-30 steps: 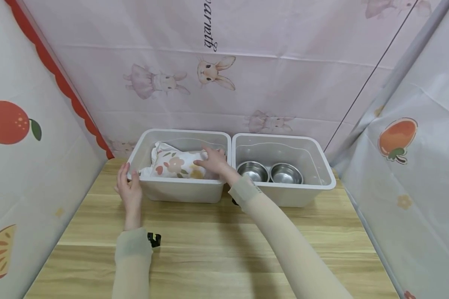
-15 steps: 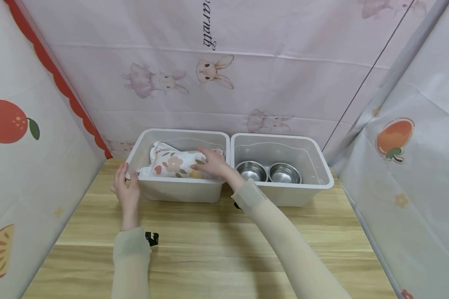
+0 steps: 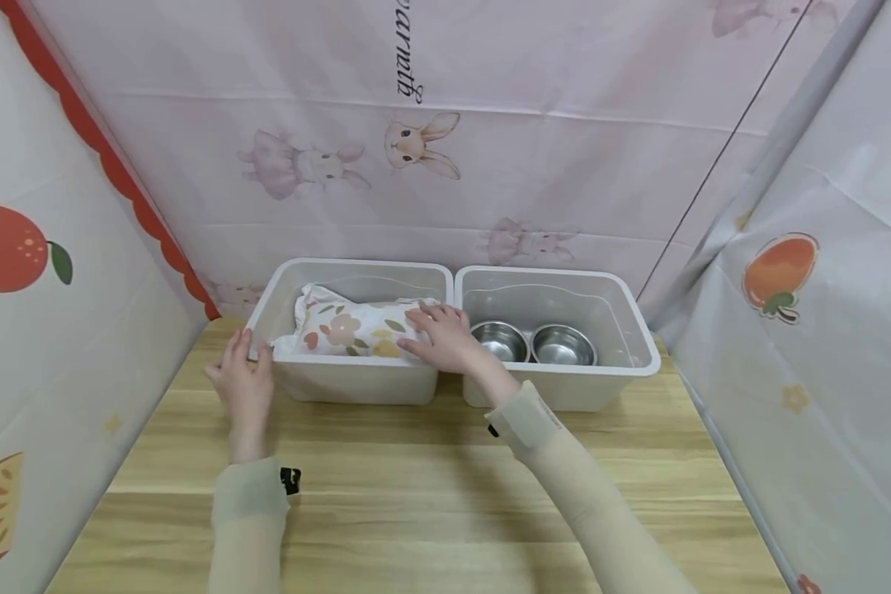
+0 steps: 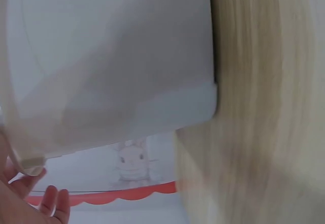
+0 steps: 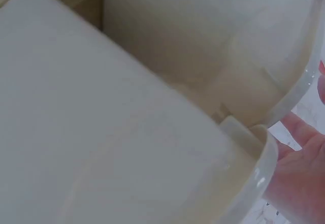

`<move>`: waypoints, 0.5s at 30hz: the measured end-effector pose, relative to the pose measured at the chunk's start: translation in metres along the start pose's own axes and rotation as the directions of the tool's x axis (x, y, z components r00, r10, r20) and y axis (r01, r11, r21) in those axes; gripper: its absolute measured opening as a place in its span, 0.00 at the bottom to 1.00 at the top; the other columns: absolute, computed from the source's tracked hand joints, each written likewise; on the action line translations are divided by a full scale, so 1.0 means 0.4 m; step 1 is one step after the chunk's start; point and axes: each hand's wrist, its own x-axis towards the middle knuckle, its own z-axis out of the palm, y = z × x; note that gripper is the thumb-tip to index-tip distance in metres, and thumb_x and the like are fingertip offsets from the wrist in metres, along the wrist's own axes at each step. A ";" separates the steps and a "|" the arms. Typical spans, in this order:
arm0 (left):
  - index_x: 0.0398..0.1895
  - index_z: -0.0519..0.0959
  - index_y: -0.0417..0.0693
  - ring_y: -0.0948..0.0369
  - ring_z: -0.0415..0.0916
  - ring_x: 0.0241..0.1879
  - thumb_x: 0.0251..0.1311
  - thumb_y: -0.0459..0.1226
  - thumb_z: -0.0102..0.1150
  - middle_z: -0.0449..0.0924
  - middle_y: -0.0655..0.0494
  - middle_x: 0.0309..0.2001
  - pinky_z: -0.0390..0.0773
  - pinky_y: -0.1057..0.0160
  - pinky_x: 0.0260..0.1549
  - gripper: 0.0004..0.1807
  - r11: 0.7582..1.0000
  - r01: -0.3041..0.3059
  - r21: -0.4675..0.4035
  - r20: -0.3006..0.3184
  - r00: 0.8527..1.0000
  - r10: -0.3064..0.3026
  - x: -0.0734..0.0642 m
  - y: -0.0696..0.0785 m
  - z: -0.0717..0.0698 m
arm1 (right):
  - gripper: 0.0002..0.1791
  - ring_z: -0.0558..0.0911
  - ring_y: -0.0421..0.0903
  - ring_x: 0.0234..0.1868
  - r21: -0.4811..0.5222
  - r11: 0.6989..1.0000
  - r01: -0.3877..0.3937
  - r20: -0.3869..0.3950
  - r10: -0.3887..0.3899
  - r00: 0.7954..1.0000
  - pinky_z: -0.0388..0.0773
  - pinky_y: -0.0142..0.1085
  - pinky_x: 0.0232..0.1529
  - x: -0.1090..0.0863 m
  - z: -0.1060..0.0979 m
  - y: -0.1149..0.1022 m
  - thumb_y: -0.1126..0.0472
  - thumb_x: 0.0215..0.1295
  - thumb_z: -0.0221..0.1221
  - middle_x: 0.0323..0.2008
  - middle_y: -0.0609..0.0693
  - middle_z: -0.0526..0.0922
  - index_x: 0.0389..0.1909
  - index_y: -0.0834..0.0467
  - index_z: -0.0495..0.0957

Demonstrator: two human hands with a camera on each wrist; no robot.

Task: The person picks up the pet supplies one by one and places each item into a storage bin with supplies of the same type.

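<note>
A small white pillow [image 3: 349, 327] with a flower print lies in the left grey-white plastic bin [image 3: 356, 381]. My left hand [image 3: 243, 384] grips that bin's front left rim corner, thumb on the near side. In the left wrist view the fingertips [image 4: 38, 176] curl below the rim corner. My right hand [image 3: 449, 340] lies at the pillow's right end, across the left bin's right rim, fingers extended. From the right wrist view, this hand [image 5: 299, 173] shows beside the rims of both bins.
A second matching bin [image 3: 557, 388] stands close on the right, with two metal bowls [image 3: 499, 340] inside. Both bins stand on a wood-grain table [image 3: 386, 495] against a pink rabbit-print cloth [image 3: 445, 198]. Fruit-print cloths [image 3: 809, 206] hang at both sides.
My right hand has shifted right and slightly toward me, from over the pillow to its right end, uncovering more of it. My left hand stays at the corner, its fingers spread a little wider.
</note>
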 end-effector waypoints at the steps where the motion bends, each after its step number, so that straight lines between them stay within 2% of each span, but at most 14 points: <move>1: 0.67 0.69 0.38 0.37 0.56 0.57 0.72 0.44 0.47 0.64 0.43 0.70 0.59 0.44 0.50 0.26 1.000 -0.017 0.024 0.005 1.000 0.016 0.001 0.002 -0.004 | 0.34 0.55 0.58 0.73 -0.001 1.000 0.006 -0.014 -0.006 1.000 0.46 0.57 0.69 -0.009 -0.001 0.002 0.39 0.71 0.50 0.73 0.56 0.60 0.72 0.53 0.63; 6: 0.64 0.70 0.34 0.34 0.57 0.56 0.70 0.42 0.48 0.65 0.36 0.67 0.58 0.41 0.51 0.25 0.993 -0.066 0.100 0.039 0.997 0.062 0.005 0.021 -0.023 | 0.33 0.58 0.56 0.71 -0.045 0.999 -0.003 -0.081 0.000 0.997 0.46 0.56 0.69 -0.048 -0.002 0.012 0.40 0.71 0.51 0.71 0.56 0.63 0.72 0.51 0.64; 10: 0.62 0.72 0.30 0.32 0.54 0.59 0.69 0.39 0.50 0.63 0.30 0.66 0.59 0.39 0.52 0.24 0.990 -0.060 0.125 0.058 0.997 0.053 0.009 0.045 -0.041 | 0.32 0.61 0.56 0.69 -0.059 0.998 0.016 -0.131 -0.024 0.991 0.52 0.58 0.67 -0.073 0.000 0.015 0.41 0.72 0.50 0.68 0.56 0.66 0.71 0.52 0.66; 12: 0.61 0.72 0.30 0.32 0.53 0.60 0.69 0.39 0.50 0.62 0.29 0.66 0.60 0.38 0.52 0.24 0.989 -0.051 0.140 0.071 0.997 0.042 0.008 0.058 -0.048 | 0.31 0.63 0.57 0.68 -0.067 0.997 0.039 -0.173 -0.050 0.984 0.56 0.58 0.66 -0.087 0.003 0.015 0.42 0.72 0.51 0.67 0.57 0.68 0.70 0.53 0.67; 15: 0.62 0.72 0.32 0.33 0.53 0.61 0.71 0.41 0.48 0.61 0.29 0.66 0.62 0.36 0.51 0.25 0.983 -0.064 0.172 0.110 0.993 0.046 -0.002 0.084 -0.053 | 0.29 0.67 0.58 0.66 -0.086 0.994 0.071 -0.259 -0.091 0.962 0.60 0.58 0.64 -0.110 0.006 0.014 0.44 0.71 0.54 0.64 0.57 0.72 0.67 0.56 0.71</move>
